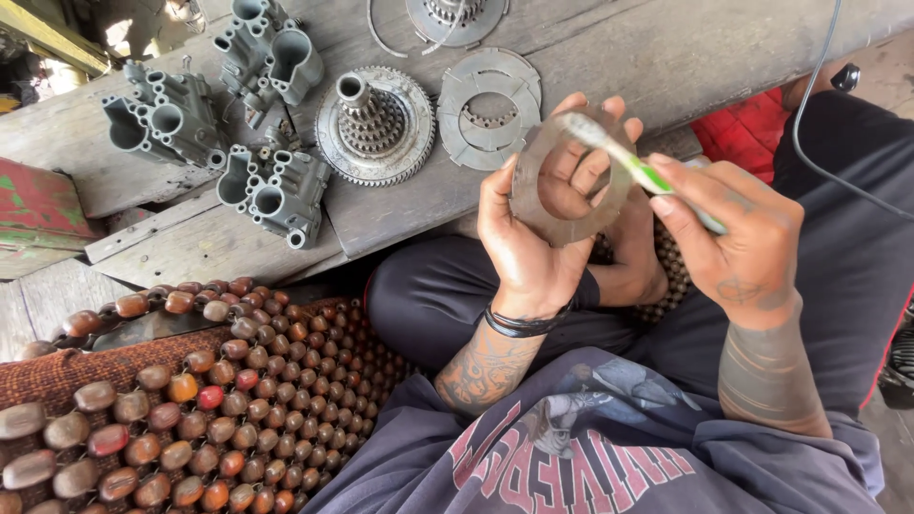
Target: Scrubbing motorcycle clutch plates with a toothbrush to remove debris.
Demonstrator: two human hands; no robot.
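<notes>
The left hand (528,233) grips a flat metal clutch ring (562,186) upright at chest height above the lap, exposing its face, while the right hand (738,247) clasps a toothbrush (638,167), bristles resting on the ring's upper edge.

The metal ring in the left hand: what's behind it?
Behind the metal ring show the left hand's palm and fingers through its hole. The wooden board lies beyond, partly covered.

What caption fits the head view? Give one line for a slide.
Left hand holds a flat metal ring while right hand brushes it with a toothbrush.
</notes>
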